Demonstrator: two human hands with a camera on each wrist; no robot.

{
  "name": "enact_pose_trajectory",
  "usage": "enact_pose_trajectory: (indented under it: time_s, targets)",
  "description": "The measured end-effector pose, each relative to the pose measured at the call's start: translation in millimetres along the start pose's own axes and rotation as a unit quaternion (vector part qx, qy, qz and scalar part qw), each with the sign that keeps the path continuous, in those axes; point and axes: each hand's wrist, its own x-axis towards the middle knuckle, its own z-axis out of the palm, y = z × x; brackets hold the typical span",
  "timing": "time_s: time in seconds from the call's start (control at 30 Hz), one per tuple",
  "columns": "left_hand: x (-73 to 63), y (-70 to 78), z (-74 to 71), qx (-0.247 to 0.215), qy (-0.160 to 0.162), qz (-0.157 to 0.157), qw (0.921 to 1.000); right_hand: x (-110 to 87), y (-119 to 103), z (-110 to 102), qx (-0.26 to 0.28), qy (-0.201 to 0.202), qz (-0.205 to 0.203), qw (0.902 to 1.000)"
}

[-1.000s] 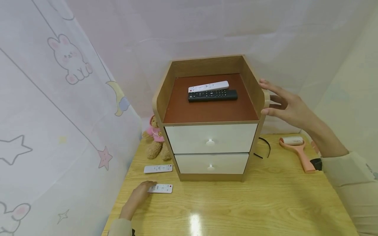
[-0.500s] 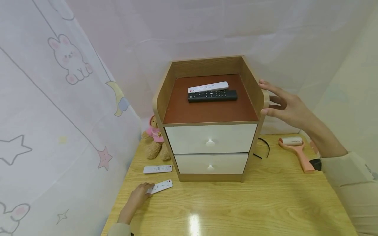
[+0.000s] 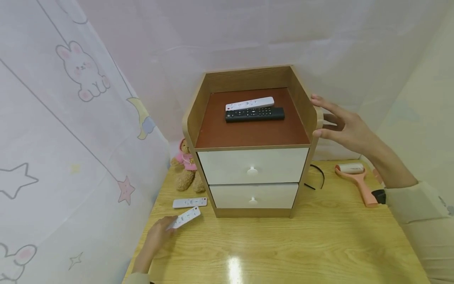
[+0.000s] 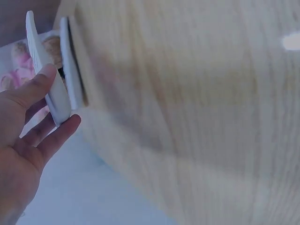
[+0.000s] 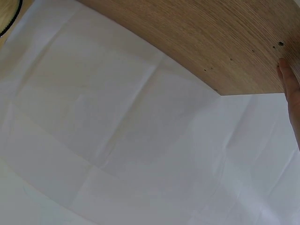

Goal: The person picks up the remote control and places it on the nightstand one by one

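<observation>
The left hand [image 3: 157,236] pinches a slim, smooth white remote [image 3: 187,217], tilted above the glossy wood-grained table [image 3: 269,248] — near a second, flat-lying remote [image 3: 189,202]. The right hand [image 3: 349,130], fingers spread, touches the boxy cabinet's [image 3: 253,136] side; pale, creased sheeting [image 3: 241,39] hangs behind.

White remotes [image 3: 186,217]: formed in smooth, satin plastic. Black remote [image 3: 254,114]: formed in matt plastic. Cabinet [image 3: 253,213]: finished in matt wood grain; drawer fronts [image 3: 252,158] faced smooth, with a soft sheen. Bench [image 3: 269,244]: surfaced in glossy wood grain. Teddy bear [image 3: 189,165]: covered in rough, curly plush, dressed in cloth. Lint roller handle [image 3: 362,187]: formed in smooth plastic. Backdrop [image 3: 248,39]: hung in creased, matt cloth.
</observation>
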Motion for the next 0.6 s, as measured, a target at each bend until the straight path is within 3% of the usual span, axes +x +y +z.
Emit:
enact_pose_trajectory:
  time_s: [0.4,0.6]
  targets:
    - [14.5,5.3,-40.3,0.02,0.102,0.071,0.992,0.2,25.5,-3.6,-0.006,0.002,0.018,0.9998]
    - [21.8,17.1,-65.0,0.034,0.159,0.084,0.9832,-0.7,10.2,-1.8,-0.009,0.002,0.017,0.9998]
